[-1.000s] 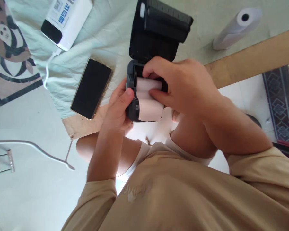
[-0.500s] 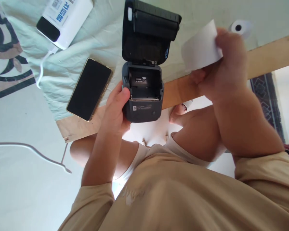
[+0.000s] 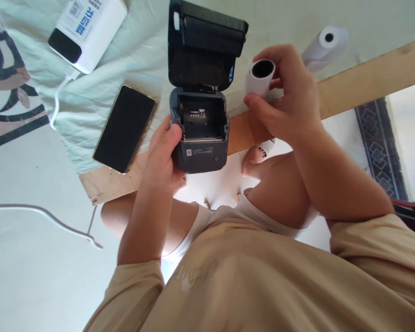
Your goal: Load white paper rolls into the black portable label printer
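Observation:
My left hand (image 3: 164,152) is closed around the left side of a small black portable label printer (image 3: 202,157), thumb on its front edge. The printer's lid (image 3: 204,50) is flipped up, and its bay, with a small printed label inside, holds no roll. My right hand (image 3: 290,92) grips a white paper roll (image 3: 257,85) between thumb and fingers, just right of the printer and apart from it. The roll's dark hollow core faces up toward me. Beyond that hand, another white paper roll (image 3: 321,46) lies on the light green cloth.
A black smartphone (image 3: 124,129) lies left of the printer on the cloth (image 3: 138,55). Behind it sits a white power bank (image 3: 93,37) with a white cable (image 3: 57,99) plugged in. The table's bare wooden edge (image 3: 359,78) runs along the near side, above my legs.
My right hand has moved left toward the printer and turned the paper roll so its core shows. The printer, still in my left hand, appears slightly further left in view.

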A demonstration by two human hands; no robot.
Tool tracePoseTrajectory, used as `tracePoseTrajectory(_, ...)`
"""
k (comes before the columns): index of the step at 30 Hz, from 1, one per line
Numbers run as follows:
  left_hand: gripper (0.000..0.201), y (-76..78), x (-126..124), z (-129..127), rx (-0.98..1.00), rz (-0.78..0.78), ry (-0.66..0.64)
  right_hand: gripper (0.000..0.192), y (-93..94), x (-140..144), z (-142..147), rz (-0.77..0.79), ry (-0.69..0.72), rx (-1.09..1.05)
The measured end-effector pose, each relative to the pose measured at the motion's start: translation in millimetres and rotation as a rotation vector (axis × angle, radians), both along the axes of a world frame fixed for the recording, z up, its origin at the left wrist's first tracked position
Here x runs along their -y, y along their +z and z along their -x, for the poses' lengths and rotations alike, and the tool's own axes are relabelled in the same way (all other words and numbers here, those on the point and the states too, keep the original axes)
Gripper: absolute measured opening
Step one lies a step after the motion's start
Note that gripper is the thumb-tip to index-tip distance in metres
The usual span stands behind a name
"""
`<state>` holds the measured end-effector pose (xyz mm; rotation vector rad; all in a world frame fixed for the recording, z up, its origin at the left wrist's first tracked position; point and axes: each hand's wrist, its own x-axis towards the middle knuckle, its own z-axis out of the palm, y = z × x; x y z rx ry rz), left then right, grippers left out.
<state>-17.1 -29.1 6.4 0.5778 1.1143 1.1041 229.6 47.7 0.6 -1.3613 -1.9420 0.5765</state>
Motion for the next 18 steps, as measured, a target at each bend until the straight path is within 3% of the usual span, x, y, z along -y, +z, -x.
tracePoseTrajectory(4,0.048,-3.0,0,-1,-0.001,-0.048,0.059,0.065,-6.1,-2,0,0.029,-0.021,0.104)
tracePoseTrajectory(7,0.050,-3.1,0,-1,-0.015,-0.033,0.051,0.074,-7.5,-3,-4,-0.006,0.047,0.095)
tracePoseTrajectory(9,0.052,-2.2,1,0,-0.023,-0.020,0.035,0.074,-3.1,-5,-14,-0.200,0.077,0.001)
tracePoseTrajectory(11,0.054,-1.3,1,-1,-0.012,-0.022,0.027,0.062,2.8,-11,-33,-0.440,0.018,-0.041)
tracePoseTrajectory(13,0.054,-1.0,2,-2,0.012,-0.044,0.038,0.044,7.2,-21,-55,-0.552,-0.106,0.102)
tracePoseTrajectory(15,0.054,-1.5,2,-2,0.035,-0.059,0.033,0.047,9.3,-32,-74,-0.516,-0.201,0.183)
tracePoseTrajectory(18,0.055,-2.4,2,-2,0.046,-0.059,0.016,0.057,9.4,-41,-87,-0.227,-0.273,0.202)
